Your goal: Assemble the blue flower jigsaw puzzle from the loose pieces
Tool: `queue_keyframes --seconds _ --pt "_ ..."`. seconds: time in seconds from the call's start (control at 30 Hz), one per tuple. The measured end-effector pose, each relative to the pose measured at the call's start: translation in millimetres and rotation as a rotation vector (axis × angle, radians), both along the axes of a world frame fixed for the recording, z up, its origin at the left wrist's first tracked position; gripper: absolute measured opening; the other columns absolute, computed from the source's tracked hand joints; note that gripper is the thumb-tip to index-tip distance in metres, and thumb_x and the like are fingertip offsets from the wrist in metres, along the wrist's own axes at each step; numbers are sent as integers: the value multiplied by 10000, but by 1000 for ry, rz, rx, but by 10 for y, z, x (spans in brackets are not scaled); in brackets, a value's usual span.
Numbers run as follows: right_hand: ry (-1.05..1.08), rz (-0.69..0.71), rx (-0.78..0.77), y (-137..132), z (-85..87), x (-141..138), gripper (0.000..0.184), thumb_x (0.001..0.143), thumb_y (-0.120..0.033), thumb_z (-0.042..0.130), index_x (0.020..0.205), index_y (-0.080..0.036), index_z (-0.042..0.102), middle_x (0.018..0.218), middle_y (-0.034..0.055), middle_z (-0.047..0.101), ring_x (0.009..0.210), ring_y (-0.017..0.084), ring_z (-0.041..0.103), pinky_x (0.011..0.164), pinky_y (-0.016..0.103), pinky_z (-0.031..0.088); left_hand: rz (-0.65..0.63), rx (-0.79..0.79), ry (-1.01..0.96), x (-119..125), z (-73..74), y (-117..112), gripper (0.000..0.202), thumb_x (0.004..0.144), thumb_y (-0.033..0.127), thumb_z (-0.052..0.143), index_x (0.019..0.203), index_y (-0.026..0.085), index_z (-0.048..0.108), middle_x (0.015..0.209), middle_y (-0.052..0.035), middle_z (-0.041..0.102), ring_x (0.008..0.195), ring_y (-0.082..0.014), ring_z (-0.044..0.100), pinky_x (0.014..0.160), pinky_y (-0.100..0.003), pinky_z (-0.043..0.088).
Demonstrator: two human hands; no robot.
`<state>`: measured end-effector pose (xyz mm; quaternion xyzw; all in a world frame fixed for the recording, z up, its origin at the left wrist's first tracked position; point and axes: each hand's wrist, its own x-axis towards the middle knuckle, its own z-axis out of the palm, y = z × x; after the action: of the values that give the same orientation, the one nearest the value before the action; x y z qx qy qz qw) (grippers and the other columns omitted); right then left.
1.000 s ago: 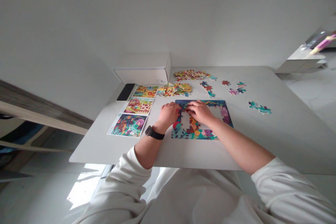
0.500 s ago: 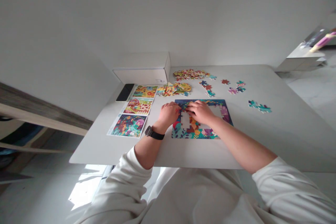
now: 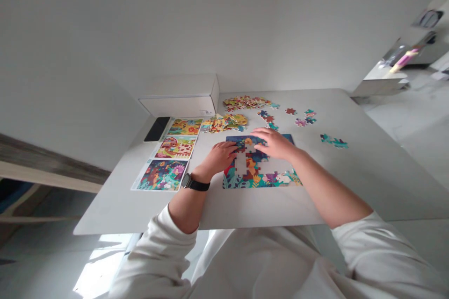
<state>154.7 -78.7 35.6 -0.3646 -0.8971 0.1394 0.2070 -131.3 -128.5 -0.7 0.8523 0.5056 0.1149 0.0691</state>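
A partly assembled jigsaw puzzle (image 3: 257, 181) with a colourful forest picture lies flat on the table in front of me. Grey gaps show in its left part, upper middle and right part. My left hand (image 3: 220, 156), with a black watch at the wrist, rests at the puzzle's left edge, its fingers stretched out over the pieces. Over the top middle is my right hand (image 3: 274, 145), thumb and fingers apart, with no piece visible between them. That hand and forearm hide some of the puzzle's upper right.
Behind the puzzle are heaps of loose pieces (image 3: 228, 122) and a white box (image 3: 178, 105). Three picture cards (image 3: 175, 147) and a black phone (image 3: 156, 129) lie at left. Several joined pieces (image 3: 334, 141) and a brown piece (image 3: 291, 111) lie at right.
My hands, close together over the puzzle's upper left before, have moved apart. The right one has shifted rightward and its fingers have spread. The view has turned slightly right.
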Motion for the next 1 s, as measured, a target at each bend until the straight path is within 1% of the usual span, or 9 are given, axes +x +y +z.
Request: queue_keyframes --seconds 0.1,0.17,0.23,0.37,0.47,0.57,0.73,0.83,1.0 --pt "15 -45 3 89 230 415 526 1000 -310 748 1523 -310 692 1522 82 698 1410 299 642 1248 501 479 -21 -16 11 -42 -9 27 434 1091 321 507 1449 239 740 1572 -117 662 1441 -301 630 1268 -474 457" --pt "-27 -71 -7 107 296 690 524 993 -324 753 1513 -290 698 1518 95 701 1397 307 655 1241 507 487 -34 -42 9 -92 10 34 460 1082 389 546 1485 244 714 1623 -126 616 1481 -323 598 1285 -498 435" --pt "-95 -93 -37 88 266 927 535 964 -327 784 1492 -279 716 1513 106 705 1394 321 661 1247 516 482 -45 -91 11 -162 38 31 570 1038 496 633 1546 240 661 1668 -144 566 1538 -355 541 1311 -539 394" --pt "-255 -152 -142 -38 24 1233 713 825 -391 922 1496 -260 720 1592 135 646 1459 377 614 1254 531 476 -49 -212 56 -302 72 7 965 879 668 791 1700 276 468 1779 -152 404 1649 -396 383 1361 -624 262" --pt "-315 -140 -203 -144 -151 1324 894 736 -459 983 1553 -266 674 1667 131 575 1519 385 559 1277 514 454 -22 -302 152 -344 61 -11 1194 753 724 865 1744 268 380 1830 -164 267 1701 -430 241 1366 -666 188" --pt "-339 -123 -208 -198 -238 1341 973 713 -486 988 1592 -267 634 1705 134 528 1551 391 523 1302 521 418 12 -335 217 -337 44 -26 1275 694 734 889 1753 260 362 1847 -162 188 1715 -454 162 1365 -688 129" --pt "-379 -147 -211 -165 -232 1336 1010 734 -526 966 1634 -269 585 1731 130 491 1585 416 469 1316 576 367 15 -315 229 -311 3 -10 1253 719 742 850 1760 265 342 1846 -153 186 1721 -426 157 1380 -643 105" --pt "-391 -147 -221 -127 -208 1345 1008 726 -544 973 1622 -270 599 1734 130 486 1586 412 467 1312 566 367 5 -303 221 -307 -30 30 1255 723 764 829 1763 261 337 1845 -156 188 1721 -427 157 1382 -630 110" --pt "-358 -143 -232 -88 -174 1336 966 692 -489 1008 1568 -288 654 1712 126 520 1565 399 504 1307 543 385 -14 -306 186 -330 -65 80 1235 732 750 834 1753 245 360 1839 -183 195 1715 -452 158 1369 -667 139"
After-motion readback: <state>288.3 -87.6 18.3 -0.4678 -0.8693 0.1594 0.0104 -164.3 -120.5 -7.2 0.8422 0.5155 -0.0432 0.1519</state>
